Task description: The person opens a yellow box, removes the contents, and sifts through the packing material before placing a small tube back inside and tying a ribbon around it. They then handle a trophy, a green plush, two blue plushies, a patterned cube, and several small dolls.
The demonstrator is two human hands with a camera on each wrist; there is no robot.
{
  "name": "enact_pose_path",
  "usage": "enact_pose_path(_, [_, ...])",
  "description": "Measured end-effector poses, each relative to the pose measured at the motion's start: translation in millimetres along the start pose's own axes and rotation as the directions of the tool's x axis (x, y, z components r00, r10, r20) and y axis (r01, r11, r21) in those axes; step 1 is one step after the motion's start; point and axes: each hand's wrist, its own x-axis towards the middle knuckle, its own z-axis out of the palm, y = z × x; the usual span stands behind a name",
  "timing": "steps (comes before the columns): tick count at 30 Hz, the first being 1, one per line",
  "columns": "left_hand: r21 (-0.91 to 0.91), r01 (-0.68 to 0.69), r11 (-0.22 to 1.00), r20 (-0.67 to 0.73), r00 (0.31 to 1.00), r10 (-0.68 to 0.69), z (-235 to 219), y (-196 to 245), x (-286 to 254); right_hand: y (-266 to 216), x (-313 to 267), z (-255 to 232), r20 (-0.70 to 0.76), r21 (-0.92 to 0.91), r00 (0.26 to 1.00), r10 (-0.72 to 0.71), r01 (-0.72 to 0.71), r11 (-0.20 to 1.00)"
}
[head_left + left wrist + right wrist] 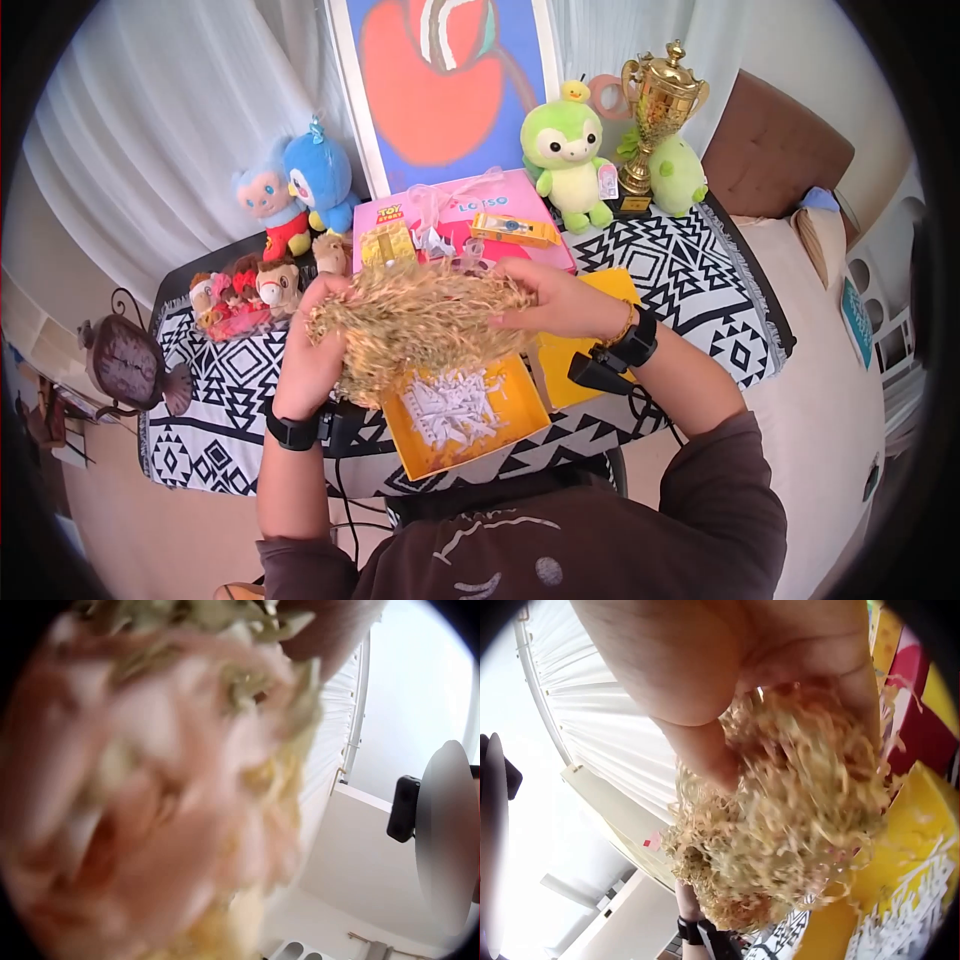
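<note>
Both hands hold up a large loose bundle of tan shredded filler (420,315), thin crinkled strands, above the table. At its left end, my left hand (318,340) grips the bundle with the thumb in front. My right hand (560,300) holds the other end; in the right wrist view, its thumb presses into the curly strands (802,787). Below the bundle sits an open yellow box (525,405) with white paper shreds (450,410) inside. Blurred pinkish and tan strands (165,772) fill much of the left wrist view.
Behind the bundle lies a pink box (520,200) carrying a small yellow box (388,243) and an orange package (515,230). Plush toys (565,160) and a gold trophy (660,110) stand at the back. A yellow lid-like piece (570,370) lies right of the open box.
</note>
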Motion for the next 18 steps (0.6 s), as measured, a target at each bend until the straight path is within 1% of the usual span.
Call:
enact_pose_path(1, [-0.037, -0.019, 0.999, 0.097, 0.995, 0.022, 2, 2, 0, -1, 2, 6, 0.083, 0.166, 0.996, 0.038, -0.051, 0.985])
enact_pose_path(2, [-0.127, 0.024, 0.992, 0.245, 0.97, 0.008, -2, -3, 0, -2, 4, 11, 0.17, 0.323, 0.984, 0.061, -0.114, 0.94])
enact_pose_path(3, [-0.128, 0.029, 0.991, 0.239, 0.971, 0.002, 3, -3, -2, -8, 4, 14, 0.178, 0.325, 0.982, 0.062, -0.119, 0.938])
enact_pose_path(5, [-0.384, 0.178, 0.906, 0.314, 0.948, -0.053, 23, -3, -9, -24, 5, 20, 0.211, 0.462, 0.977, -0.041, -0.062, 0.885])
enact_pose_path(6, [-0.441, 0.265, 0.857, 0.41, 0.909, -0.07, 25, -2, -12, -22, 6, 24, 0.248, 0.475, 0.969, -0.007, -0.115, 0.872])
enact_pose_path(7, [-0.443, 0.269, 0.855, 0.408, 0.91, -0.075, 29, -6, -15, -21, 6, 28, 0.253, 0.478, 0.967, -0.004, -0.121, 0.87])
enact_pose_path(9, [-0.28, 0.158, 0.947, 0.441, 0.897, -0.019, 36, -16, -19, -21, 4, 39, 0.17, 0.304, 0.985, -0.004, -0.048, 0.952])
enact_pose_path(10, [0.174, -0.264, 0.949, 0.507, 0.85, 0.144, 26, -16, -11, -19, 6, 45, 0.143, 0.401, 0.989, -0.021, -0.039, 0.915])
enact_pose_path(11, [0.175, -0.263, 0.949, 0.506, 0.85, 0.142, 22, -9, -9, -16, 8, 47, 0.144, 0.402, 0.989, -0.021, -0.039, 0.915])
enact_pose_path(12, [0.317, -0.336, 0.887, 0.534, 0.836, 0.126, 20, 5, -10, -13, 11, 49, 0.121, 0.463, 0.993, 0.001, -0.057, 0.884])
enact_pose_path(13, [0.447, -0.405, 0.798, 0.559, 0.822, 0.105, 17, 16, -10, -11, 12, 48, 0.1, 0.522, 0.995, 0.024, -0.072, 0.85])
enact_pose_path(14, [0.436, -0.336, 0.835, 0.546, 0.836, 0.052, 10, 23, -9, -13, 12, 45, 0.1, 0.521, 0.995, 0.022, -0.071, 0.85])
enact_pose_path(15, [0.436, -0.339, 0.834, 0.545, 0.837, 0.055, 2, 24, -8, -16, 10, 38, 0.066, 0.394, 0.998, 0.006, -0.031, 0.919])
enact_pose_path(16, [0.431, -0.295, 0.852, 0.564, 0.825, 0.0, -7, 24, -7, -17, 9, 32, 0.035, 0.257, 0.999, -0.015, 0.006, 0.967])
enact_pose_path(17, [0.427, -0.249, 0.869, 0.582, 0.812, -0.054, -15, 25, -7, -13, 7, 29, 0.039, 0.254, 0.999, -0.017, 0.007, 0.967])
enact_pose_path(18, [0.446, -0.339, 0.828, 0.632, 0.775, -0.023, -24, 21, -3, -5, 6, 28, 0.037, 0.282, 0.999, -0.035, 0.023, 0.959])
